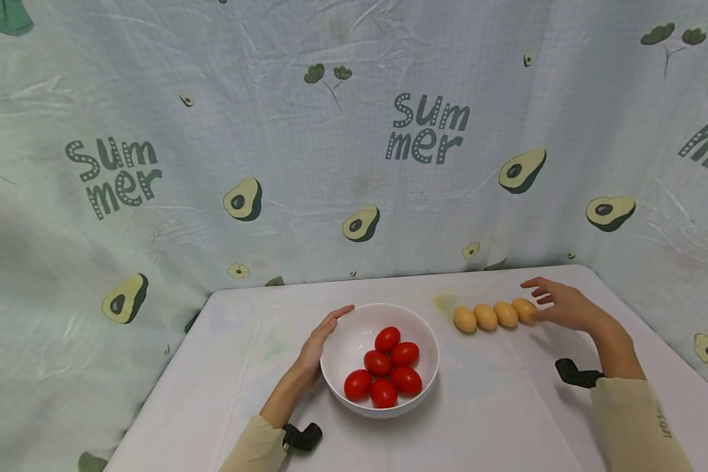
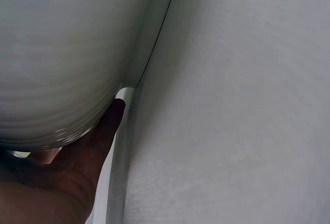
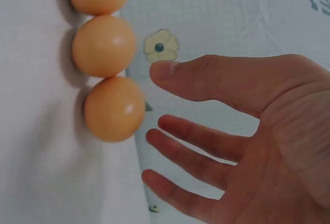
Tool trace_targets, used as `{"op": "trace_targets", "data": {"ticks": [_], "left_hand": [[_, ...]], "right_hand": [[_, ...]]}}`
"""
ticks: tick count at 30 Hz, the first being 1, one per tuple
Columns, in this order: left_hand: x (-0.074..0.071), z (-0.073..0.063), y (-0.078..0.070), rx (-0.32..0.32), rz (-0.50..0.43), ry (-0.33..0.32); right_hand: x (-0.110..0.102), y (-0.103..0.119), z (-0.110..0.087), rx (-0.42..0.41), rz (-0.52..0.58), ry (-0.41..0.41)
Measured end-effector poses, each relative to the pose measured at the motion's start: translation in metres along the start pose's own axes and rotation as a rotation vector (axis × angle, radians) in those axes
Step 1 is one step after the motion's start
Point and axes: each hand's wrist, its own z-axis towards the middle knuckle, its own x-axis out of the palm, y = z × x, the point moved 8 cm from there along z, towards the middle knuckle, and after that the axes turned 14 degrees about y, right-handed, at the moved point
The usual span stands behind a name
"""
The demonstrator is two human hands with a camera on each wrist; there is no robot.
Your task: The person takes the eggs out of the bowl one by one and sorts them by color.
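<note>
A white bowl (image 1: 379, 414) holds several red cherry tomatoes (image 1: 377, 363). My left hand (image 1: 315, 344) rests along the bowl's left side, fingers stretched out against the outer wall. In the left wrist view, the left hand (image 2: 77, 175) touches the curved bowl (image 2: 56, 69) near the table. At the back right lies a row of several light brown eggs (image 1: 505, 314), close together. Beside the row's right end is my right hand (image 1: 572, 311), fingers spread. The right wrist view shows the right hand (image 3: 258, 136) near the closest egg (image 3: 114, 109), with nothing in its grasp.
Bowl and eggs stand on a white-covered table (image 1: 484, 419). Behind it hangs a pale cloth (image 1: 307, 151) printed with avocados and lettering. Black wrist cameras (image 1: 303, 437) sit on both wrists, over beige sleeves (image 1: 637, 419).
</note>
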Motion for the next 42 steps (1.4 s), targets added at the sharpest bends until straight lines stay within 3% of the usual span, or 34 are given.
{"op": "trace_targets", "data": {"ticks": [6,18,31,42], "left_hand": [[0.001,0.0,0.0,0.001,-0.004,0.013],[-0.001,-0.003,0.0,-0.005,0.001,0.004],[0.0,-0.006,-0.001,0.002,0.015,0.013],[0.0,-0.006,-0.002,0.009,0.026,0.021]], "right_hand": [[-0.008,0.028,-0.004,-0.071,-0.004,-0.087],[-0.01,0.074,-0.008,-0.159,0.034,-0.148],[-0.002,0.108,-0.006,-0.267,0.002,-0.175],[0.013,0.145,-0.003,-0.35,-0.01,-0.138]]}}
